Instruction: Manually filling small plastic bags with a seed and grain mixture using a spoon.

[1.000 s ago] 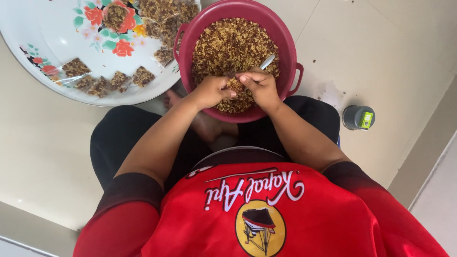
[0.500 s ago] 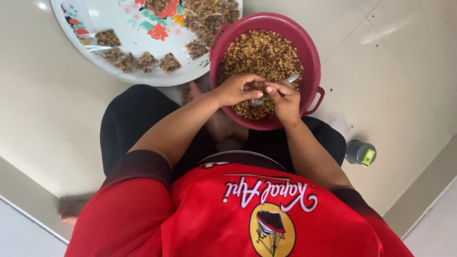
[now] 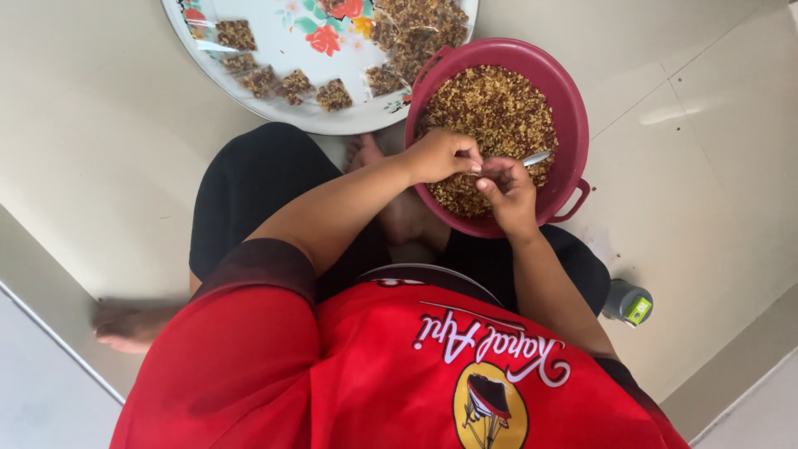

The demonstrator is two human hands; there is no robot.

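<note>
On the tiled floor, both hands [image 3: 478,170] meet over the maroon basin [image 3: 573,125] of mix.

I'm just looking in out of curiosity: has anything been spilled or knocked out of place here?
Nothing stands out. The brown mix stays inside the red basin, the small packets lie on the floral tray, and both the left hand and right hand work over the basin.

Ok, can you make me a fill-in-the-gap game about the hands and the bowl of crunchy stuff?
1. Both hands, the left hand and the right hand, are over a round basin whose colour is ____.
2. The right hand holds a shiny metal ____.
3. The small filled packets lie on a white tray painted with ____.
4. The person's shirt is mostly ____.

Missing words: dark red; spoon; flowers; red
</note>
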